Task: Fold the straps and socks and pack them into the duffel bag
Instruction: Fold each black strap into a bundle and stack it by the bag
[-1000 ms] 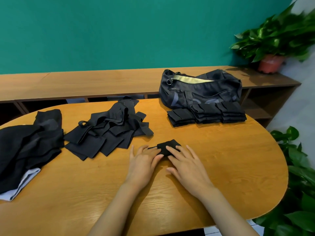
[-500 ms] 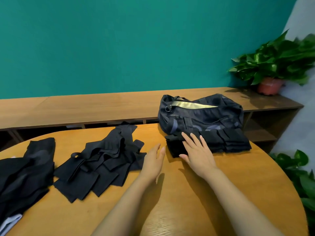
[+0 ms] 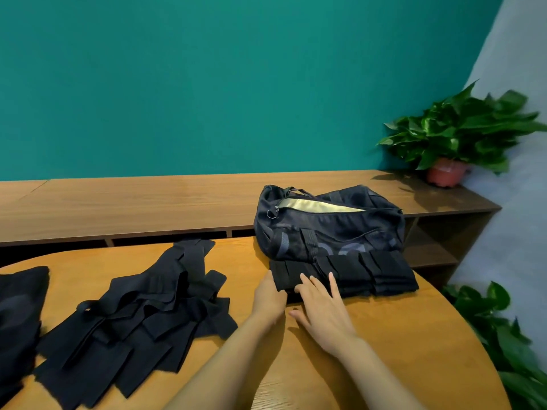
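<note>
My left hand (image 3: 270, 297) and right hand (image 3: 322, 310), fingers spread flat, touching folded stack (image 3: 343, 272) at table's (image 3: 414, 335) far edge, against duffel bag (image 3: 328, 224). Bag unzipped, contents unseen. Unfolded straps (image 3: 142, 312) left.

A round wood desk (image 3: 370, 344) sits in front. Behind it runs a long low wood shelf (image 3: 148, 205) against a green wall (image 3: 207, 84). A leafy plant in a red pot (image 3: 446, 172) stands on the shelf's right end. More green leaves (image 3: 503, 335) show low on the right.
</note>
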Motion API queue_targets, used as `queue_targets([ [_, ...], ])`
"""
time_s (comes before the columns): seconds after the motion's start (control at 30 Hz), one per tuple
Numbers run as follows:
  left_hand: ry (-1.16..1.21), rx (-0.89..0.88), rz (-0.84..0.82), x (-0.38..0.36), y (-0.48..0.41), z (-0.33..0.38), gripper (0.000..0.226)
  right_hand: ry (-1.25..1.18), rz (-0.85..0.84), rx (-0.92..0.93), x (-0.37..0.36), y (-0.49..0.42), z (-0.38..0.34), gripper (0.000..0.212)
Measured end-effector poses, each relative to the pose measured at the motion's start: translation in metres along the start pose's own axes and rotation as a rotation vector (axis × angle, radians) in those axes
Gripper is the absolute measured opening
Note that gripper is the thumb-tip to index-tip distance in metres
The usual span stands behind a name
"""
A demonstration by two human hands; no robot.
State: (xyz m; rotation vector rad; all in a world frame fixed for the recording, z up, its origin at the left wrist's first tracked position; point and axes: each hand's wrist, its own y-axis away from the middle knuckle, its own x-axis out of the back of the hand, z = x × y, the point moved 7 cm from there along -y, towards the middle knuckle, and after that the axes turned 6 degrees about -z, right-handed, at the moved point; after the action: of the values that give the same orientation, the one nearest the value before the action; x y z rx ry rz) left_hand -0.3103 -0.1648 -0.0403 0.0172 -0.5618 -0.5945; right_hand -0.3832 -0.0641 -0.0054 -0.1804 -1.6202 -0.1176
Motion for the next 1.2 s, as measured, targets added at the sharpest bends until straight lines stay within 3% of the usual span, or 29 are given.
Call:
queue_targets([
  [0.27,-0.223,-0.009,0.036,0.042,0.052,-0.011,0.060,-0.041,-0.001,0.063,0.024,0.020,-0.042,0.049],
  [0.47,-0.303,-0.103,0.148,0.105,0.116,-0.055,0.043,-0.060,-0.041,0.186,0.005,0.040,-0.122,0.047],
  [0.6,-0.386,-0.197,0.307,0.157,0.146,-0.080,0.038,-0.040,-0.054,0.265,-0.022,0.039,-0.179,0.053],
  [0.73,-0.652,-0.028,0.383,0.203,0.154,-0.126,0.047,-0.029,-0.022,0.287,-0.042,0.021,-0.225,0.054],
  [0.87,-0.761,0.161,0.253,0.213,0.156,-0.167,0.057,-0.096,-0.013,0.180,-0.054,0.003,-0.248,0.053],
  [0.97,-0.769,0.162,0.232,0.207,0.162,-0.168,0.057,-0.170,0.095,0.023,-0.045,-0.003,-0.252,0.051],
  [1.07,-0.815,0.156,0.247,0.205,0.168,-0.159,0.059,-0.272,0.029,-0.097,-0.047,-0.008,-0.249,0.049],
  [1.2,-0.868,0.130,0.225,0.201,0.168,-0.155,0.057,-0.351,0.014,-0.063,-0.045,-0.008,-0.256,0.041],
])
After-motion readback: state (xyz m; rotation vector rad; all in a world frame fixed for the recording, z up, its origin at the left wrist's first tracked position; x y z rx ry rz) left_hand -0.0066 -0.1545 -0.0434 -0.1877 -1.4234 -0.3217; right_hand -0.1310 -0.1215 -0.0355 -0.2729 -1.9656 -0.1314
